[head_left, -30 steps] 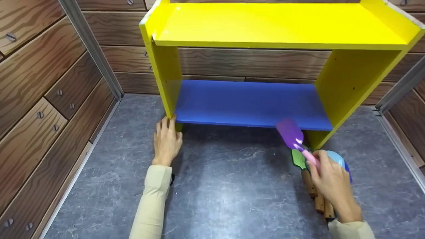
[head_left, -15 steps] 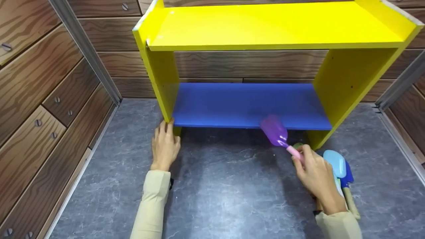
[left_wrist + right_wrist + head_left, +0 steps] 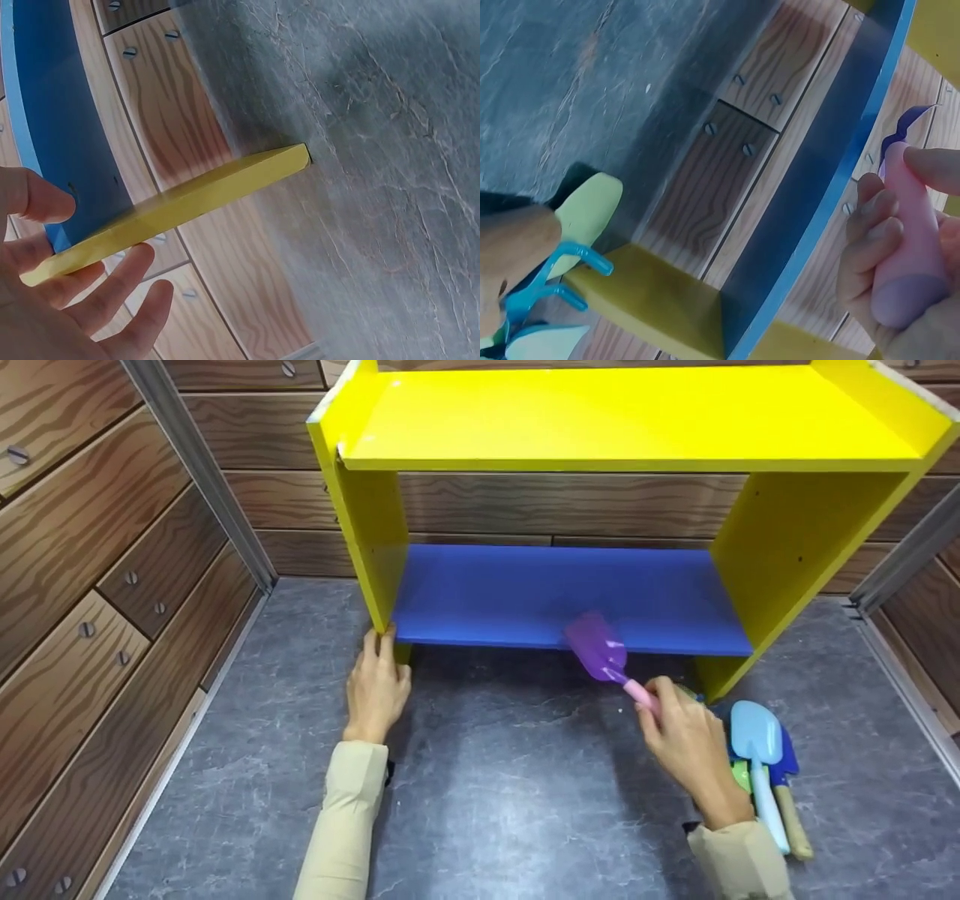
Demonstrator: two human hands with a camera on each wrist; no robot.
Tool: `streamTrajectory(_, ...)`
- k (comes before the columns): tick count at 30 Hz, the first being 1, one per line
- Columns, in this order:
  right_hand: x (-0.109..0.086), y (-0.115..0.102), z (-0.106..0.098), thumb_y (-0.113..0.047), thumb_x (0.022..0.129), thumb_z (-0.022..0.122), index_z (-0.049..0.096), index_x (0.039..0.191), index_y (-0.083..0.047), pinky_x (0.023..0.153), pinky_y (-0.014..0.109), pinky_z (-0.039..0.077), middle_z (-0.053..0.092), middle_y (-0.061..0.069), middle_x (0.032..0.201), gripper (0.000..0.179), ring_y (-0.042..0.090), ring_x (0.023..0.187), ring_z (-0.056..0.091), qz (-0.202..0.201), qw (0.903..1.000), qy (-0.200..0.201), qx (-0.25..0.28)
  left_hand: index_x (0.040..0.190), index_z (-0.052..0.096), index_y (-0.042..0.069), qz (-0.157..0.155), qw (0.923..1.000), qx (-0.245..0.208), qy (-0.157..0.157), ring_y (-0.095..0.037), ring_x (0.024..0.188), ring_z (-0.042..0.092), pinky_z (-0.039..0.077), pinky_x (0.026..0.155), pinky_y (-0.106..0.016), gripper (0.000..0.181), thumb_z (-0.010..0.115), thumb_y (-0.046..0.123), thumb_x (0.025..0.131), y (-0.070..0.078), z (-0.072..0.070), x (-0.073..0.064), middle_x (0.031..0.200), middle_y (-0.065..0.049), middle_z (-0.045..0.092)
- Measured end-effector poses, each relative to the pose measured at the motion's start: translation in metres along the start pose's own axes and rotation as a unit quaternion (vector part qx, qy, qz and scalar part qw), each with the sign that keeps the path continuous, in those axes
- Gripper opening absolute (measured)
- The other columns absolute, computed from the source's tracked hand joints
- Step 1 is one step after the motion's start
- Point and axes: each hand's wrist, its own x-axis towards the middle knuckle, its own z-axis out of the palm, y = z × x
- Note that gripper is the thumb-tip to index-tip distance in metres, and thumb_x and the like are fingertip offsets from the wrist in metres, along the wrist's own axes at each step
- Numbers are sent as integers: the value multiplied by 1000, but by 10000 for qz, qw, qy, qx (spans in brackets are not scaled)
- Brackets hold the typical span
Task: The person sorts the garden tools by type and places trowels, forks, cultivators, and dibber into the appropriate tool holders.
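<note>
In the head view my right hand (image 3: 686, 735) grips a toy shovel (image 3: 598, 649) by its pink handle. Its purple blade overlaps the front edge of the blue shelf board (image 3: 540, 592). The right wrist view shows fingers and thumb wrapped round that pink handle (image 3: 907, 240). My left hand (image 3: 377, 690) holds the lower left side panel of the yellow shelf unit (image 3: 375, 559). Seen from the left wrist, the thumb lies by the blue board and the other fingers lie across the yellow panel edge (image 3: 187, 199).
By the unit's right foot lie a light blue shovel (image 3: 757, 735), a dark blue tool (image 3: 786, 757) with a tan handle and a partly hidden green one (image 3: 741, 774). A light blue forked tool (image 3: 559, 277) shows in the right wrist view. Wood-patterned walls (image 3: 172, 607) surround the grey floor (image 3: 487, 780).
My right hand has carried the toy shovel leftward along the front of the blue board, uncovering the light blue shovel and the dark blue tool. The left hand keeps its place on the panel.
</note>
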Motion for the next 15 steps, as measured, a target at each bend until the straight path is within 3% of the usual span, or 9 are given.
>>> streamTrajectory(7, 10, -9, 5, 4, 75, 69, 60, 104, 1, 48, 49, 45, 59, 15, 77, 30, 32, 56, 53, 92, 9987, -494, 68, 137, 55, -4, 57, 10000, -29, 69, -47, 92, 63, 53, 67, -58, 54, 67, -4, 85, -1, -3, 3, 134, -27, 52)
streamTrajectory(15, 13, -15, 3, 7, 73, 69, 61, 103, 1, 50, 50, 46, 63, 16, 84, 31, 33, 59, 55, 293, 9963, -773, 252, 138, 55, -5, 84, 9999, -88, 40, -47, 93, 63, 53, 68, -58, 55, 68, -4, 85, 2, 1, 0, 134, -28, 51)
